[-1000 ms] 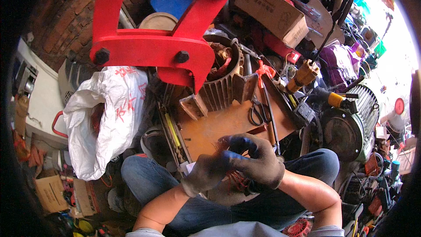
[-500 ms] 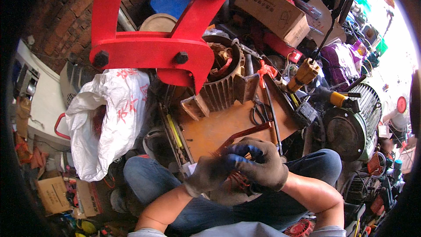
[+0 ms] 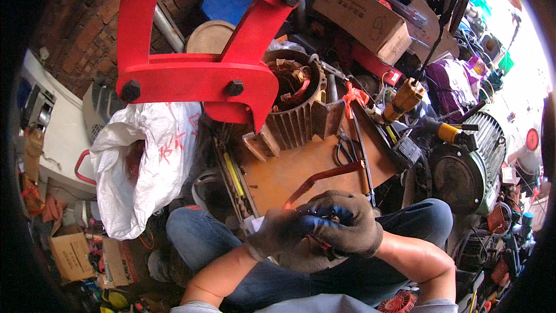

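My left hand (image 3: 277, 233) and my right hand (image 3: 350, 223), in grey-brown work gloves with blue on the fingers, meet over my lap. Their fingers are closed and pressed together; the left ones are blurred. Whatever they hold is mostly hidden, with only a little dark red showing beneath the right palm. Just beyond them, a red bent bar (image 3: 325, 176) lies over an orange-brown board (image 3: 269, 177). On the board's far part stands a finned motor housing (image 3: 289, 129) with windings inside. Black-handled scissors or pliers (image 3: 346, 149) lie to its right.
A large red bolted steel frame with a hooked jaw (image 3: 197, 78) hangs at the upper left. Below it sits a white woven sack (image 3: 145, 168). To the right are a green finned motor (image 3: 463, 165), a yellow tool (image 3: 405, 98) and a cardboard box (image 3: 362, 20). Clutter surrounds my legs.
My hands have drawn closer together and my right fingers have curled down. Thin reddish strands seen between the hands before are now mostly hidden. More of the red bar shows.
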A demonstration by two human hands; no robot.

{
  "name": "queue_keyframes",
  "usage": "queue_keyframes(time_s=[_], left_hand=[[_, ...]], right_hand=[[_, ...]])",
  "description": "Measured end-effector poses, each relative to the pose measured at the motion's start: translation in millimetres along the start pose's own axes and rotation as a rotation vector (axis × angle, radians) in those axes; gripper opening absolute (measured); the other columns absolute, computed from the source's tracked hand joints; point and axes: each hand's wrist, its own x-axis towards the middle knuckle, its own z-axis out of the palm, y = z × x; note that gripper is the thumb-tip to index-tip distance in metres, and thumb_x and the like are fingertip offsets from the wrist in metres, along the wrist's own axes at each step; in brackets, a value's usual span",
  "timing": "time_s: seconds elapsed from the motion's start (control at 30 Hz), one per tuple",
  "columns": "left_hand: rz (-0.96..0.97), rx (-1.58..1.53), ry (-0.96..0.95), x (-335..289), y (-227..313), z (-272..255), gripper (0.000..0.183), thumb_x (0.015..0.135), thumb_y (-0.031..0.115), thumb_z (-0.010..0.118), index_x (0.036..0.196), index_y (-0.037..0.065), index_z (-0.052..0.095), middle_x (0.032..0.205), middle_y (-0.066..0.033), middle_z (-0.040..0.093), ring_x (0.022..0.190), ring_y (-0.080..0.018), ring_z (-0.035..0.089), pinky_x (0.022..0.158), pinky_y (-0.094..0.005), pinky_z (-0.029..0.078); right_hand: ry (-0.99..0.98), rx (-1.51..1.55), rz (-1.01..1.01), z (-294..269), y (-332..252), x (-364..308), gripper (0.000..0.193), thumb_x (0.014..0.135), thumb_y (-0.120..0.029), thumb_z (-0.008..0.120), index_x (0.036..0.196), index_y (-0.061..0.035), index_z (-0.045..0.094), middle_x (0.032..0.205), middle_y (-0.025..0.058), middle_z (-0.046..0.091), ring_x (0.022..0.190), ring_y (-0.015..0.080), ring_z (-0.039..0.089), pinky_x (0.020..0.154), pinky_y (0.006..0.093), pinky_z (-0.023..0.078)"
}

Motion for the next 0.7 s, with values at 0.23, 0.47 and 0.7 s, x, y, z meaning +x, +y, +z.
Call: queue_keyframes(time_s=[0.23, 0.47, 0.7], left_hand=[[-0.106, -0.269, -0.005, -2.0, -7.8, 5.3, 0.021, 0.093, 0.02, 0.066, 0.11, 0.007, 0.065, 0.097, -0.0091, 0.071, 0.09, -0.0201, 0.071, 0.079, -0.0325, 0.057], [-0.17, -0.334, -0.028, -0.4, 0.8, -4.0, 0.019, 0.093, 0.021, 0.068, 0.103, 0.005, 0.068, 0.093, -0.0077, 0.072, 0.086, -0.019, 0.071, 0.077, -0.0309, 0.057], [-0.188, -0.469, -0.057, -1.1, 4.2, -5.9, 0.027, 0.093, 0.016, 0.068, 0.114, -0.001, 0.065, 0.106, -0.0109, 0.07, 0.098, -0.0202, 0.069, 0.085, -0.0317, 0.056]], right_hand=[[-0.016, -0.122, -0.141, -1.4, 4.0, 2.3, 0.028, 0.085, -0.019, 0.077, 0.104, 0.0001, 0.069, 0.099, 0.014, 0.07, 0.087, 0.0199, 0.07, 0.077, 0.0312, 0.055], [-0.037, -0.19, -0.082, 0.4, 5.6, 0.2, 0.025, 0.085, -0.015, 0.071, 0.102, 0.001, 0.063, 0.092, 0.0127, 0.069, 0.081, 0.0197, 0.07, 0.072, 0.0302, 0.055], [-0.063, -0.191, -0.138, -0.3, 4.8, 2.8, 0.026, 0.083, -0.012, 0.068, 0.104, 0.0018, 0.062, 0.092, 0.0134, 0.068, 0.08, 0.0213, 0.069, 0.07, 0.0296, 0.054]])
